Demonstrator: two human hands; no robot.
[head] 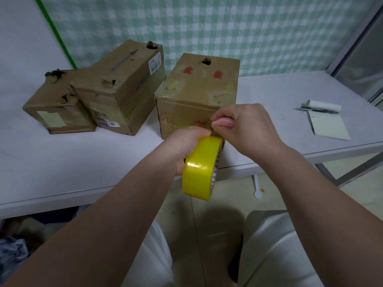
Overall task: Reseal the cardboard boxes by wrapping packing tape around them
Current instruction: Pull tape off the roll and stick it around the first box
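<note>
My left hand (184, 146) grips a yellow roll of packing tape (201, 168), held on edge just in front of the table's front edge. My right hand (242, 127) pinches at the top of the roll with curled fingers; the tape end itself is hidden under them. Directly behind both hands stands an upright cardboard box (196, 90) with red marks and a hole in its top. Two more battered boxes lie to the left: a long one (128, 88) with a barcode label, and a lower one (56, 106) with torn corners.
All boxes sit on a white table (62, 158). At the right of it lie a notepad (329, 125) and a black pen (319, 109). A green checked cloth hangs behind. My legs in white trousers show below, over a tiled floor.
</note>
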